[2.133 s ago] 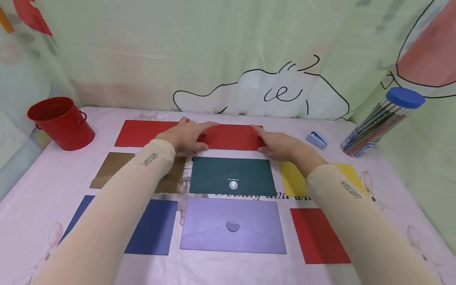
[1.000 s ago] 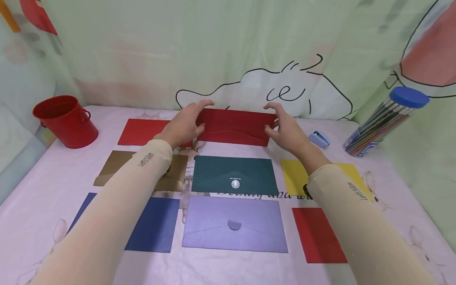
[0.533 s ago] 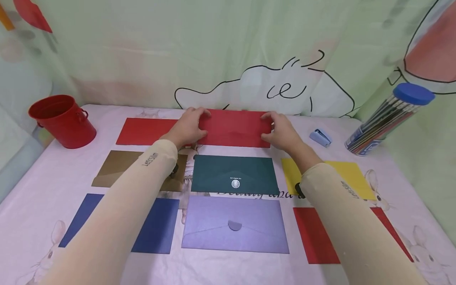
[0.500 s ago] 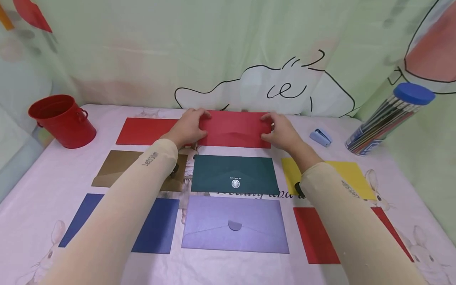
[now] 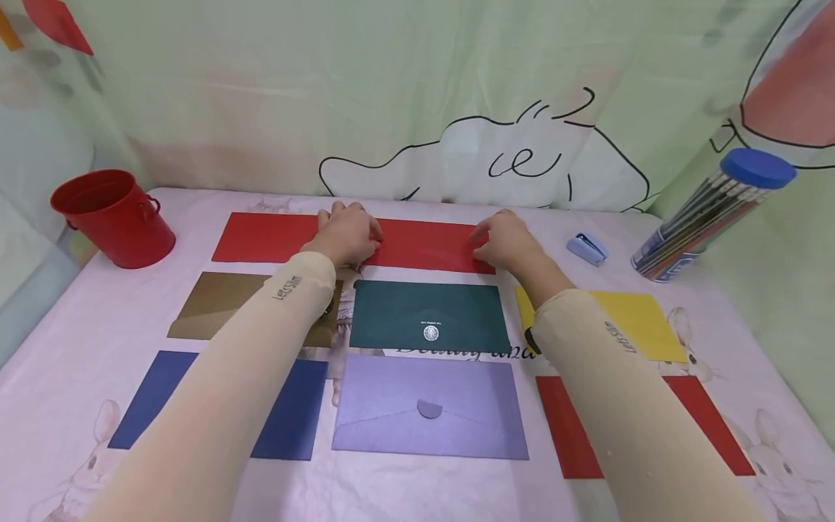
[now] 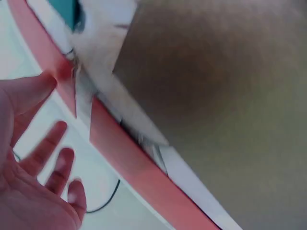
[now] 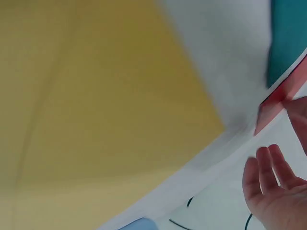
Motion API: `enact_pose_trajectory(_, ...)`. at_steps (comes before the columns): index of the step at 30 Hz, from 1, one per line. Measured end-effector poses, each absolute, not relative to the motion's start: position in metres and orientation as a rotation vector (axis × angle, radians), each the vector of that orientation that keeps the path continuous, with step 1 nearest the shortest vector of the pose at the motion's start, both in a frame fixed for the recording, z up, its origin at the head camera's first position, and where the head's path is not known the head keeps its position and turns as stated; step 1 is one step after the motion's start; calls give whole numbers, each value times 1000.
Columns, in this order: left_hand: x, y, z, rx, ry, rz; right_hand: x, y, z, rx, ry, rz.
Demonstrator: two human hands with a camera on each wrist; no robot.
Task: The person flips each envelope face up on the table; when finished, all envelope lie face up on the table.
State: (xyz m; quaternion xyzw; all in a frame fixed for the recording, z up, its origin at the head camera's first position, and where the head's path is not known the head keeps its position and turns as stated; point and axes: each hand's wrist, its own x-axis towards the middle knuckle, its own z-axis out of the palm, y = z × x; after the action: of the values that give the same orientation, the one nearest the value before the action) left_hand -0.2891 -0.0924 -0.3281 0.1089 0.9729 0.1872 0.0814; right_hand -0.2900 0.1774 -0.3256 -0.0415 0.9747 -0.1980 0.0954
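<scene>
A red envelope [image 5: 427,245] lies flat at the back middle of the table. My left hand [image 5: 348,235] is at its left end, across the narrow gap from a second red envelope [image 5: 267,238]. At the right end is my right hand [image 5: 509,243], fingertips right at the paper. The left wrist view has the left hand [image 6: 29,158] with its thumb on the red paper and the other fingers loosely spread. Likewise, the right hand [image 7: 283,187] in the right wrist view touches the envelope's corner with the thumb, fingers relaxed. A dark green envelope [image 5: 427,304] lies just in front.
Brown [image 5: 215,304] and yellow envelopes [image 5: 636,326] flank the green one. Nearer are a blue [image 5: 293,413], a lilac [image 5: 430,388] and another red envelope [image 5: 564,428]. A red bucket [image 5: 130,225] stands left; a blue stapler [image 5: 587,249] and pencil jar [image 5: 691,225] are right.
Both hands tilted the middle red envelope up off the table, showing its flap side, then lowered it flat again. Their fingers have since loosened at its ends.
</scene>
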Motion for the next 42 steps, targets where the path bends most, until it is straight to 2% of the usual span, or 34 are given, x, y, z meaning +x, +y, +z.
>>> enact_pose_trajectory(4, -293, -112, -320, 351, 2887, 659, -289, 160, -326, -259, 2960, -571)
enact_pose_trajectory(9, -299, -162, -307, 394, 2763, 772, -291, 128, -323, -457, 2905, -677)
enact_pose_trajectory(20, -296, -248, -308, 308, 2712, 596, -289, 57, -317, -746, 2761, -664)
enact_pose_trajectory(28, -280, -280, -320, 231, 2702, 675, -285, 15, -328, -813, 2675, -556)
enact_pose_trajectory(34, -273, -289, -326, 196, 2680, 703, -282, 6, -331, -716, 2618, -523)
enact_pose_trajectory(42, -271, -303, -329, 271, 2712, 602, -283, -4, -336, -844, 2640, -459)
